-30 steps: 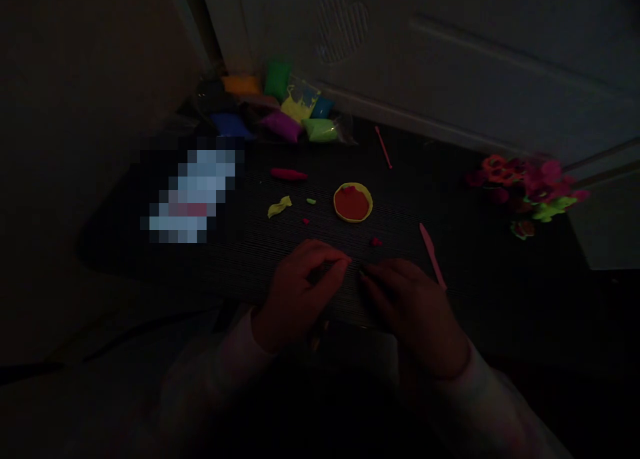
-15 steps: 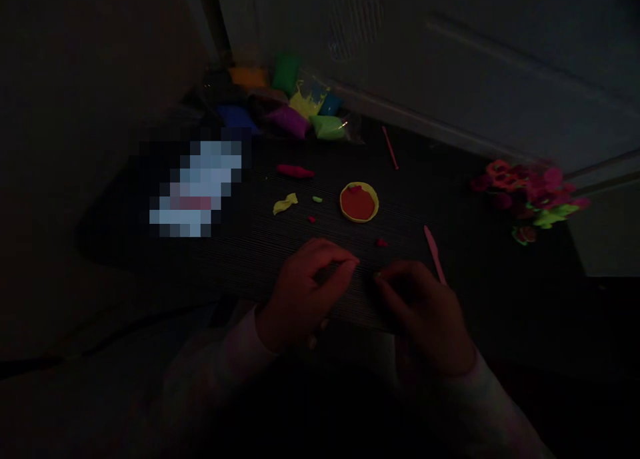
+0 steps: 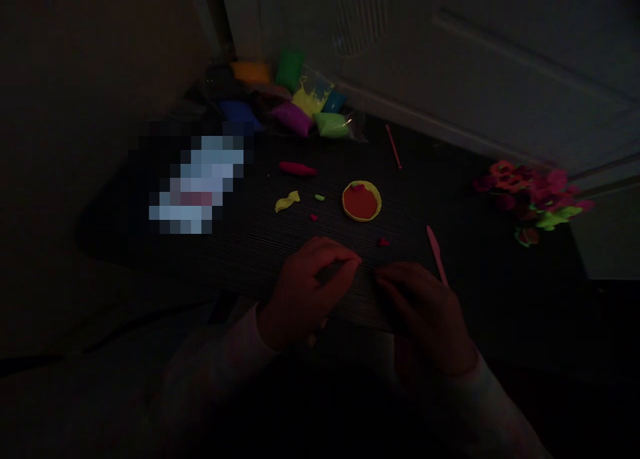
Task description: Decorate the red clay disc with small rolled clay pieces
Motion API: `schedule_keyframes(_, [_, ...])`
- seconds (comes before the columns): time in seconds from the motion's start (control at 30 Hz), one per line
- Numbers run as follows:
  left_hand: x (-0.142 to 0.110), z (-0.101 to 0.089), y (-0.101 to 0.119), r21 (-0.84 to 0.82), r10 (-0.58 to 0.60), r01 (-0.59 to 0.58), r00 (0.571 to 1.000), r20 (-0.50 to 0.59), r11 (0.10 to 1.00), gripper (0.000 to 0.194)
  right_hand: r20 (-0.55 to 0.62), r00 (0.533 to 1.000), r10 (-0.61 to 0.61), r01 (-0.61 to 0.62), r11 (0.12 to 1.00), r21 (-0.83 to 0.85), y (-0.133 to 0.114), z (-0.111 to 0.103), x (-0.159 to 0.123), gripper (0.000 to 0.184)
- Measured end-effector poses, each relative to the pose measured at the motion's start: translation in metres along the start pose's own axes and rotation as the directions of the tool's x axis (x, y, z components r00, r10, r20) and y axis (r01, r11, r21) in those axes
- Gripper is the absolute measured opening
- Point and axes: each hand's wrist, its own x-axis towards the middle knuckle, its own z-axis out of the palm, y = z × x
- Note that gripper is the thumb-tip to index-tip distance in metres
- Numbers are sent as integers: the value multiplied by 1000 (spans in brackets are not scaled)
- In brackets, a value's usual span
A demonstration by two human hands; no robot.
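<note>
My left hand [image 3: 313, 282] is over the front of the dark table, thumb and forefinger pressed together in a pinch. What it pinches, if anything, is too small and dim to name. Just to its right, my right hand [image 3: 425, 306] also has thumb and fingertips together, and I cannot make out anything between them. A small red clay piece [image 3: 383, 242] lies just beyond the fingertips. Farther back sits a round clay piece [image 3: 361, 202] with a yellow rim and red middle, bearing small red and green bits near its far edge. A pink plastic knife [image 3: 437, 254] lies beside my right hand.
Left of the round piece lie a yellow clay strip [image 3: 287, 202], a green bit [image 3: 319, 198], a red bit [image 3: 313, 217] and a red clay roll [image 3: 297, 169]. Behind are colourful clay packets [image 3: 293, 118] and a pink stick [image 3: 393, 147]. Clay flowers [image 3: 530, 186] stand right; a blurred bright screen [image 3: 200, 186] left.
The view has shifted slightly. My right hand's fingers have drawn a little closer together and lower; my left hand keeps its pinch almost unmoved.
</note>
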Motion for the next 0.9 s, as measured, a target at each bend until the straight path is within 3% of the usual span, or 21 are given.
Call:
schedule_keyframes(0.53, [0, 0, -1, 0, 3, -3, 1000, -4, 1000, 10, -15, 1000, -6, 5, 998, -70, 4, 4, -4, 12])
schedule_keyframes(0.9, [0, 0, 0, 2, -9, 9, 1000, -9, 1000, 10, -46, 996, 73, -70, 996, 58, 2, 3, -5, 8])
